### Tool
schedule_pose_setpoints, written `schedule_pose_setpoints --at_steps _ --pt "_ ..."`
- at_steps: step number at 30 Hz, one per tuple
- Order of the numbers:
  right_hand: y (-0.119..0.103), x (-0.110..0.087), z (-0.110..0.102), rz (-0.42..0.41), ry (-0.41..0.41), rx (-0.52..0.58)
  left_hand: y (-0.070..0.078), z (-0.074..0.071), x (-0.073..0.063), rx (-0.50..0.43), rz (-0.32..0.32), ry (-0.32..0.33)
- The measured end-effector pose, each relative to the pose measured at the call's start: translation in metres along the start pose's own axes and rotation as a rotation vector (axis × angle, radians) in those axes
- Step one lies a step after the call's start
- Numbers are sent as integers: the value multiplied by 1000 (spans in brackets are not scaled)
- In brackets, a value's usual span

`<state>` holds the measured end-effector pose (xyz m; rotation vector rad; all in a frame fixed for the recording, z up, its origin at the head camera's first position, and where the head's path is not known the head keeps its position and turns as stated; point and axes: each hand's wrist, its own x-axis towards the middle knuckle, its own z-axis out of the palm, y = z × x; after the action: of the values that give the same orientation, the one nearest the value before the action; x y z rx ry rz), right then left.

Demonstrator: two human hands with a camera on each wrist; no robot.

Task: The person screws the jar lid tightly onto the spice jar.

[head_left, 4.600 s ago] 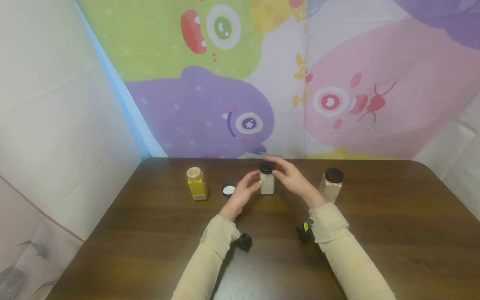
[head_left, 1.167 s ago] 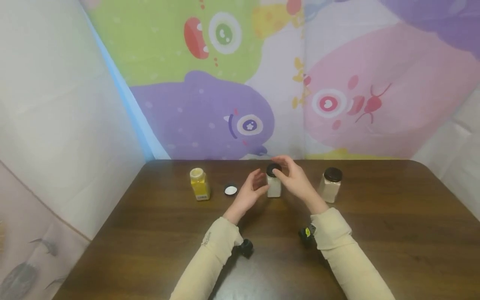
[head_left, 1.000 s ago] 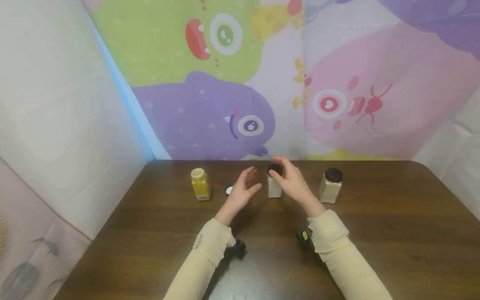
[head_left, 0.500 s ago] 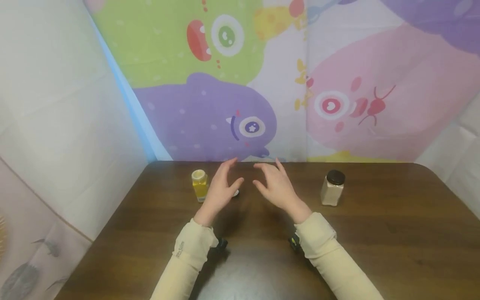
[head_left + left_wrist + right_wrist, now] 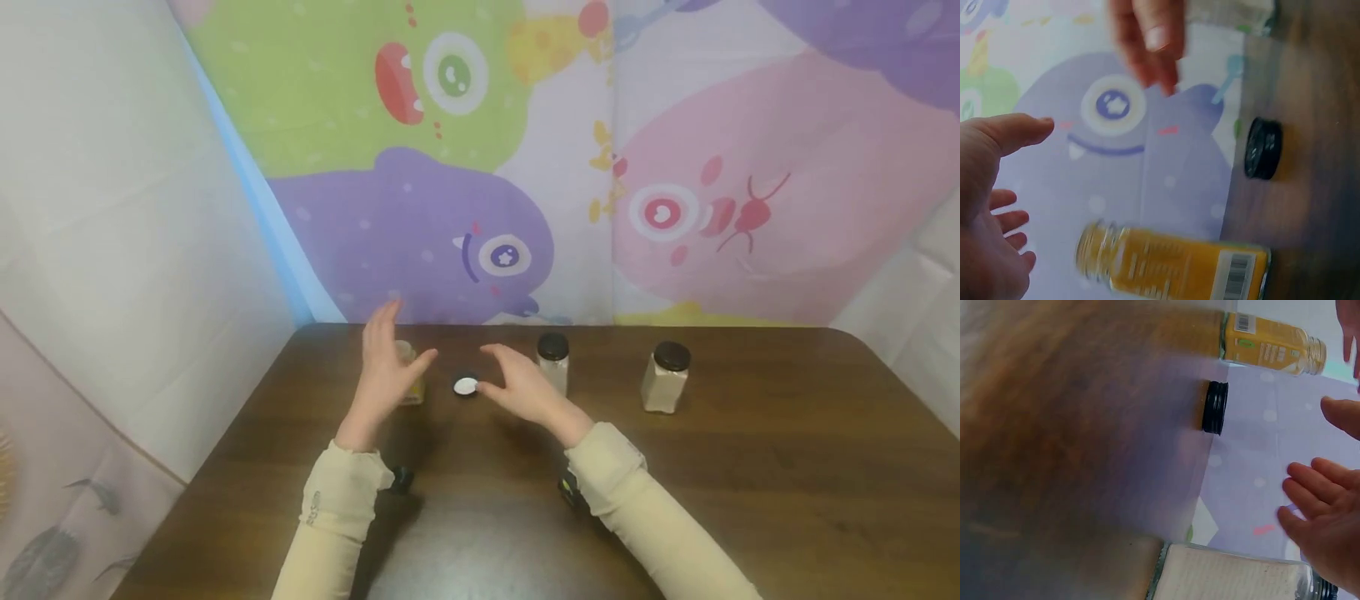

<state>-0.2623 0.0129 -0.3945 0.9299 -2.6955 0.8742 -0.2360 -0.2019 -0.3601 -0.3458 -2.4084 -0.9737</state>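
Observation:
A lidless glass jar with a yellow label stands at the left of the table. In the head view my left hand is in front of it and hides much of it. That hand holds nothing, its thumb spread from straight fingers. My right hand is empty too, fingers extended between a black lid and a black-capped jar of pale contents. The lid lies on the table with its white inside up. In the right wrist view the right fingers hover beside the pale jar.
A second black-capped pale jar stands farther right on the dark wooden table. Behind the table's back edge hangs a cartoon-printed cloth. White sheeting borders the left side.
My right hand has let go of the middle pale jar's lid and moved left toward the loose lid. My left hand has moved left from beside the middle jar to the yellow-labelled jar.

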Motion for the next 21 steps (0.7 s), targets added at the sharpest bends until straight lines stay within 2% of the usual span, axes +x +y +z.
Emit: schedule_pose_setpoints --at_steps 5,7,11,14,17,21 --pt "3 5 4 40 -108 44 -15 -13 -1 -111 -172 -23" --pt "5 7 6 53 -143 50 -21 -16 -2 -152 -231 -56" --pt "8 11 12 84 -187 57 -32 -15 -6 -323 -351 -139" --pt "11 14 17 99 -206 64 -39 -14 -9 -414 -412 -186" --pt "12 17 22 108 -210 74 -48 -12 -10 -426 -448 -224" --pt "10 20 26 117 -215 73 -57 -10 -11 -379 -480 -253"
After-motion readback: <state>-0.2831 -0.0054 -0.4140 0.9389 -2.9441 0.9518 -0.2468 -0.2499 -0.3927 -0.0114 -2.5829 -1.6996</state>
